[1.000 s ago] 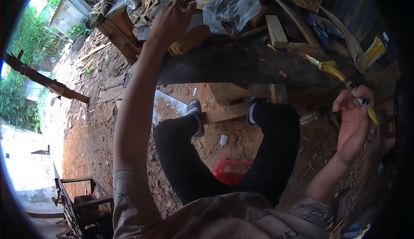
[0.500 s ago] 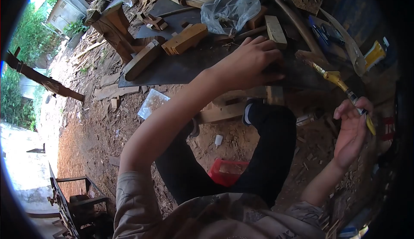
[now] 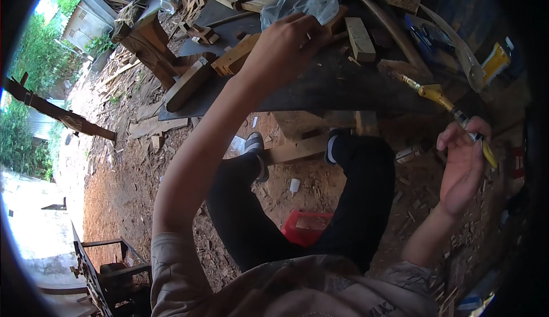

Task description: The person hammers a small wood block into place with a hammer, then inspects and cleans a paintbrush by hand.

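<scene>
My left hand (image 3: 289, 42) is over the dark tabletop (image 3: 320, 94), overlapping the near edge of a clear plastic bag (image 3: 300, 0). Its fingers are curled down and closed, and what they hold, if anything, is hidden. Just left of the wrist is a yellowish wood block (image 3: 235, 54); a pale wood block (image 3: 360, 40) lies to the right of the fingers. On the right, my right hand (image 3: 464, 165) is closed around a yellow-handled brush (image 3: 436, 95), whose brown tip points up and left over the table edge.
A long curved wooden handle (image 3: 394, 31) lies across the table's right side. Another wood block (image 3: 187, 85) juts over the left edge, near a rough wooden post (image 3: 150, 48). A red container (image 3: 303, 228) and a small white bottle (image 3: 294, 186) are on the chip-strewn ground between my legs.
My left hand has moved left and farther over the table, from near the pale block to the plastic bag. The right hand keeps its grip on the brush. The view has shifted slightly.
</scene>
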Demonstrator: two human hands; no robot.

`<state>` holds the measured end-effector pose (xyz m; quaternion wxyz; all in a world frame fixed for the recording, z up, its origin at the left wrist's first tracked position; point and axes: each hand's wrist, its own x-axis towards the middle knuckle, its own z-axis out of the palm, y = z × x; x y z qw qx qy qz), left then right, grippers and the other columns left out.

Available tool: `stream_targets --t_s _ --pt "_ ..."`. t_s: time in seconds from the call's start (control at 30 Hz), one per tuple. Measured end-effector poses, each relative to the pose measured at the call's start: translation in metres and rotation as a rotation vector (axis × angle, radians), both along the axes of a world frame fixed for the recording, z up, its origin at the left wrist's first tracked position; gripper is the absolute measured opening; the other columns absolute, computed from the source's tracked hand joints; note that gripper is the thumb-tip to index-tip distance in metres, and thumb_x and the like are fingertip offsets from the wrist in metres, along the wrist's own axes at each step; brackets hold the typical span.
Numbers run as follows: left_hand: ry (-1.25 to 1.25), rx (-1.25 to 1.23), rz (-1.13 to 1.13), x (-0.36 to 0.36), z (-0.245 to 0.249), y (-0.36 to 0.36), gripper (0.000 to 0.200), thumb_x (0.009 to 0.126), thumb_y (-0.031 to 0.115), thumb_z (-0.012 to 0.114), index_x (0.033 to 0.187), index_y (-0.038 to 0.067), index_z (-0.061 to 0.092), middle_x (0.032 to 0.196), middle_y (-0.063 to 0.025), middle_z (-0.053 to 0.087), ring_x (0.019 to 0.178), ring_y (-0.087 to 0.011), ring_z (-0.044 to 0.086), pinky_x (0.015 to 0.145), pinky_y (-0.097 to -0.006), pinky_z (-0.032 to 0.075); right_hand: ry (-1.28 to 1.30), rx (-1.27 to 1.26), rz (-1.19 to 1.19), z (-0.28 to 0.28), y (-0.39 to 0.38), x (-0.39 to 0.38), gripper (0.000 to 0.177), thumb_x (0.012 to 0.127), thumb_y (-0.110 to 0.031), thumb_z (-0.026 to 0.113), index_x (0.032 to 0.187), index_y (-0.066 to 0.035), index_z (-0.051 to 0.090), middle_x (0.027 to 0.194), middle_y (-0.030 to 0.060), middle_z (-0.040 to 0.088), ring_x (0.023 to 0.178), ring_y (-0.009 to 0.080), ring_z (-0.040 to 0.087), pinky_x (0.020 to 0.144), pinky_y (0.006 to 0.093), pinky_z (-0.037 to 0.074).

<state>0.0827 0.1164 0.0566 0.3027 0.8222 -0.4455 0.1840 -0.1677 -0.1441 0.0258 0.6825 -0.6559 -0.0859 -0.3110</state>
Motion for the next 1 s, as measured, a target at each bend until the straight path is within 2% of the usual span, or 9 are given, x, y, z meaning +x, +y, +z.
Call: stream_targets --t_s 0.27,0.37,0.6,0.8,0.97,1.0 --pt "0.004 0.094 0.143 0.028 -0.021 -0.041 0.022 0.096 0.024 0.071 0.106 0.005 0.076 0.088 -0.0167 0.077 0.08 -0.0348 0.075 0.077 -0.045 0.059 -0.024 0.003 -0.008 0.004 0.009 -0.001 0.034 0.111 -0.035 0.037 0.127 -0.006 0.046 0.096 0.0151 0.061 0.085 0.0199 0.054 0.082 0.0352 0.043" --pt "0.003 0.056 0.053 0.035 -0.034 -0.047 0.021 0.095 0.023 0.072 0.105 0.005 0.076 0.086 -0.0165 0.077 0.078 -0.0347 0.075 0.076 -0.0446 0.06 -0.006 -0.006 -0.041 0.001 0.004 -0.005 0.035 0.11 -0.036 0.038 0.126 -0.006 0.046 0.096 0.0158 0.061 0.084 0.0204 0.056 0.081 0.035 0.044" --pt "-0.009 0.123 0.077 0.018 -0.034 -0.053 0.017 0.092 0.019 0.072 0.099 0.005 0.077 0.086 -0.0163 0.077 0.081 -0.0337 0.076 0.077 -0.0428 0.061 0.023 0.029 -0.071 -0.008 0.001 -0.006 0.039 0.108 -0.04 0.042 0.125 -0.005 0.047 0.096 0.0163 0.061 0.084 0.0212 0.059 0.078 0.034 0.047" --pt "0.035 0.059 0.066 0.018 -0.027 -0.044 0.018 0.089 0.018 0.076 0.101 0.006 0.078 0.088 -0.0136 0.079 0.084 -0.0298 0.078 0.08 -0.0383 0.062 0.002 0.009 -0.109 -0.006 0.009 -0.002 0.046 0.11 -0.044 0.037 0.128 -0.003 0.047 0.091 0.0149 0.064 0.08 0.0195 0.061 0.075 0.0319 0.048" --pt "0.136 -0.115 0.026 -0.009 -0.009 0.002 0.017 0.088 0.013 0.08 0.103 0.006 0.079 0.091 -0.009 0.08 0.086 -0.0219 0.079 0.081 -0.0342 0.062 -0.051 -0.096 -0.27 -0.009 0.006 -0.004 0.056 0.113 -0.049 0.031 0.132 0.001 0.05 0.082 0.0126 0.065 0.071 0.0165 0.06 0.066 0.0269 0.047" --pt "0.168 -0.065 0.004 -0.019 -0.005 0.012 0.017 0.088 0.013 0.08 0.104 0.006 0.079 0.092 -0.0084 0.08 0.086 -0.0207 0.078 0.081 -0.0339 0.062 -0.058 -0.109 -0.288 -0.008 0.004 -0.003 0.058 0.113 -0.049 0.031 0.132 0.002 0.05 0.081 0.0122 0.065 0.069 0.016 0.06 0.065 0.0261 0.047"
